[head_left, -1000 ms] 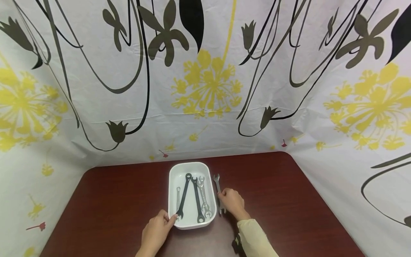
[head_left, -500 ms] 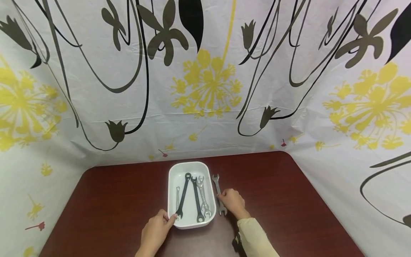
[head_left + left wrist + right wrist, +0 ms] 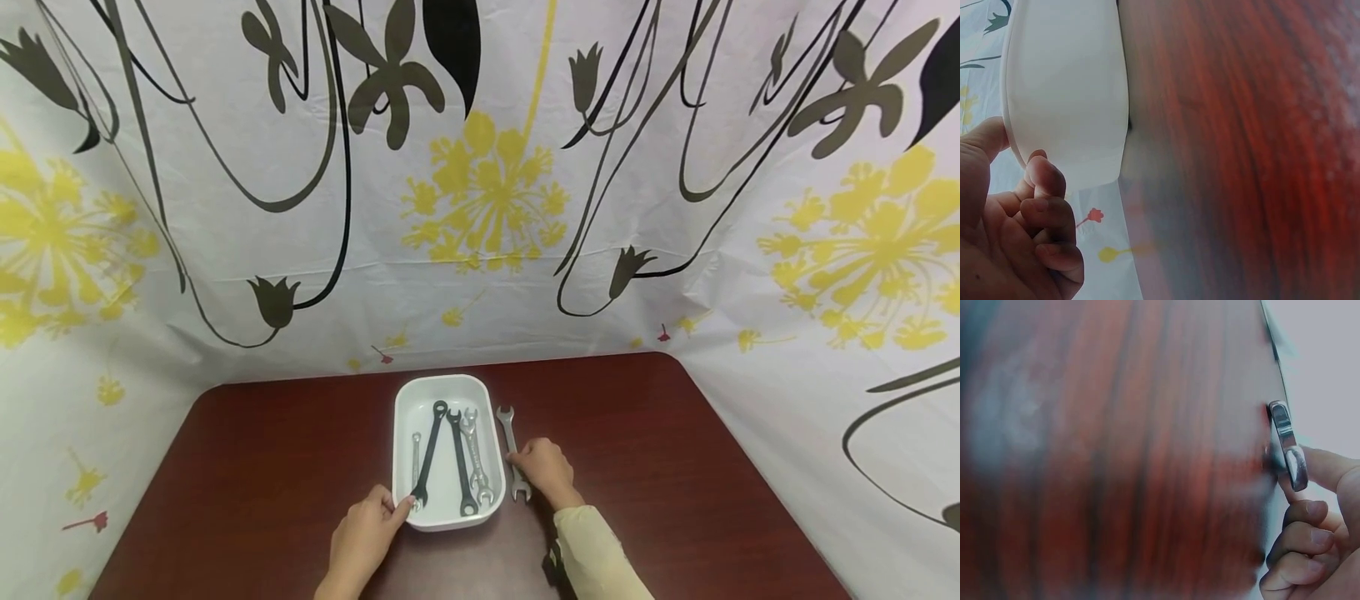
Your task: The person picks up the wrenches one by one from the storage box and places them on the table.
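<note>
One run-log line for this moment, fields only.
left hand: grips white tray near corner | right hand: pinches silver wrench on table | tray: four wrenches

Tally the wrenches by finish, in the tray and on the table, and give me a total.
Black wrenches: 2, both in the white tray, one left of the other.
Silver wrenches: 3, a small one and a larger one in the tray, plus one on the table at the right hand.
Total: 5 wrenches.
</note>
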Tool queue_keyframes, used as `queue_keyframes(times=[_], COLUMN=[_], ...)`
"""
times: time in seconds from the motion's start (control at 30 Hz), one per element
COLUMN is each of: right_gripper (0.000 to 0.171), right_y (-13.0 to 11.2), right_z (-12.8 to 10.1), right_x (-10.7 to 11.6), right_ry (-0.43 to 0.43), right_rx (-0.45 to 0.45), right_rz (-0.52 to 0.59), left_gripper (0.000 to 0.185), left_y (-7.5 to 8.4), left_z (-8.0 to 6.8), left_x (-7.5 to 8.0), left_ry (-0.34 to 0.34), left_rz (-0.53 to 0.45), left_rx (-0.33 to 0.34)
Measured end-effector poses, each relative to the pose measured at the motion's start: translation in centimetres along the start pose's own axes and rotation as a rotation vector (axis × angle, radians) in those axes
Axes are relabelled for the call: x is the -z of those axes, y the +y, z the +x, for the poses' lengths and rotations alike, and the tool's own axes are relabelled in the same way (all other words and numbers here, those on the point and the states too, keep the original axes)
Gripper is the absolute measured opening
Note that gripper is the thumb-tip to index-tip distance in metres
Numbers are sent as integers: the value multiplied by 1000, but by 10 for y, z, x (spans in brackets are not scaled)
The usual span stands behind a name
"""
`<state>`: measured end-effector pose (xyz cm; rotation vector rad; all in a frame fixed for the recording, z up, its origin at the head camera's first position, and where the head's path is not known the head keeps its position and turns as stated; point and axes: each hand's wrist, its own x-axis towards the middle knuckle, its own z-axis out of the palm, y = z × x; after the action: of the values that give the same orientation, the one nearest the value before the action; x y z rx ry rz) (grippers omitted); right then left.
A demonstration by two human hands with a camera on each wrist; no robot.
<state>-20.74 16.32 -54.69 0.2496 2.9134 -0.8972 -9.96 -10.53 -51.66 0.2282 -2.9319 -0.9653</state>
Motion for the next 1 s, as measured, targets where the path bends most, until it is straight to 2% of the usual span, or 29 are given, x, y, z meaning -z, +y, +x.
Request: queue_keyframes(times=[0.43,0.83,1.0], right_gripper=[35,35,35], right_y=[-3,1,4], right_z=[0,4,4], right_x=[2,3,3], right_ry=[7,-13,-33], right_rx=[-25,-25,-13], right_rz=[3,-6,28], left_gripper=[34,34,34], left_y=[1,1,0], left_z=[2,2,-1], left_x=[0,0,-3], left_ry=[16,2,3], left_rz=[-3,-13,-15], left_rx=[-11,-5,6])
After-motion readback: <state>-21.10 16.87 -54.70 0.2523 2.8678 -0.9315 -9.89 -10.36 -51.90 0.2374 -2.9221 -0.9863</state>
